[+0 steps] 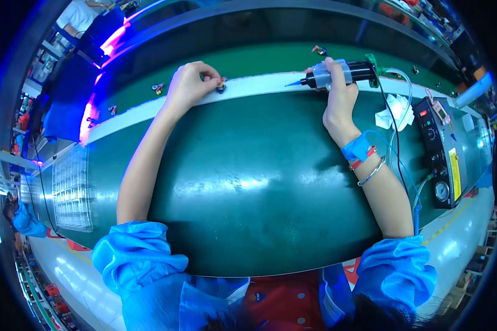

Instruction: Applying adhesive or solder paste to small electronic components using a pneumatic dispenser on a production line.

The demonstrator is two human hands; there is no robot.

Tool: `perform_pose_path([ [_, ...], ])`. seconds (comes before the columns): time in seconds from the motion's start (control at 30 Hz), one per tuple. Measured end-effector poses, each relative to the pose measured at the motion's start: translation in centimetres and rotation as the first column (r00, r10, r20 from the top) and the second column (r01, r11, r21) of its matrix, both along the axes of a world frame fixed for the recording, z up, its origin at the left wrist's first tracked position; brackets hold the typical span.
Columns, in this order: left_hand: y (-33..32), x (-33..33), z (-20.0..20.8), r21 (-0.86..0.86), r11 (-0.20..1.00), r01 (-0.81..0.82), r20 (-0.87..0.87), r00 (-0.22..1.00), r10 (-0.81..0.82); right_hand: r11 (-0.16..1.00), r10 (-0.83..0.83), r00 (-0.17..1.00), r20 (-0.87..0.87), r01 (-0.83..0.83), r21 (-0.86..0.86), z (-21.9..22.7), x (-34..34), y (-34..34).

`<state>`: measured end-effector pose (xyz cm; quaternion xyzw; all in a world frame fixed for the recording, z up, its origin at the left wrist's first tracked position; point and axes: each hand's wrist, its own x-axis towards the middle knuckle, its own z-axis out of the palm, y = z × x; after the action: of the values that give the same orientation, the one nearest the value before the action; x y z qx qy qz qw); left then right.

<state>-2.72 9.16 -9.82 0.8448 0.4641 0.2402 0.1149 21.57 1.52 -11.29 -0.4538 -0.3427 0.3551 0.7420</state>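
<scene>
My left hand (189, 88) pinches a small dark part with a bit of orange and red (221, 87) between thumb and fingertips. It holds the part over the white strip at the far edge of the green bench. To the right, my right hand (341, 99) is closed round a dispensing syringe (317, 76) with a clear and black barrel. The syringe lies nearly level, its thin blue needle pointing left, apart from the small part. A green fitting (371, 62) caps its rear end, where a tube joins. A blue strap (357, 148) circles my right wrist.
A black dispenser controller (439, 154) with a gauge stands at the right, near crumpled white tissue (395, 112). Tubes and cords run beside my right forearm. Several small parts, including one (158, 88), sit on the green belt (259, 59). Clear trays (72, 187) lie left.
</scene>
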Motion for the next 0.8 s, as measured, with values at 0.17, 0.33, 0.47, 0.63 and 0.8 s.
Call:
perform_pose_path([
  [0.17, 5.2, -2.4, -0.8, -0.081, 0.994, -0.074, 0.285, 0.954, 0.095, 0.999, -0.030, 0.999, -0.035, 0.029, -0.029, 0.2, -0.1, -0.1],
  [0.33, 5.9, 2.1, 1.8, 0.029, 0.998, -0.054, 0.410, 0.911, 0.037, 0.983, -0.171, 0.982, -0.076, 0.176, 0.056, 0.4, 1.3, 0.6],
  [0.47, 5.3, 8.5, 1.6, 0.223, 0.970, 0.102, 0.059, 0.991, -0.118, 0.910, -0.401, 0.898, -0.180, 0.414, 0.038, 0.5, 3.7, 1.4],
  [0.63, 6.7, 14.9, -2.3, 0.121, 0.992, -0.030, 0.044, 0.999, 0.025, 0.908, -0.403, 0.891, -0.207, 0.417, 0.026, 0.3, 3.4, 1.8],
  [0.8, 6.5, 18.3, -2.8, 0.045, 0.985, -0.165, 0.089, 0.983, 0.161, 0.943, -0.313, 0.933, -0.179, 0.328, 0.060, 0.2, 3.3, 1.4],
])
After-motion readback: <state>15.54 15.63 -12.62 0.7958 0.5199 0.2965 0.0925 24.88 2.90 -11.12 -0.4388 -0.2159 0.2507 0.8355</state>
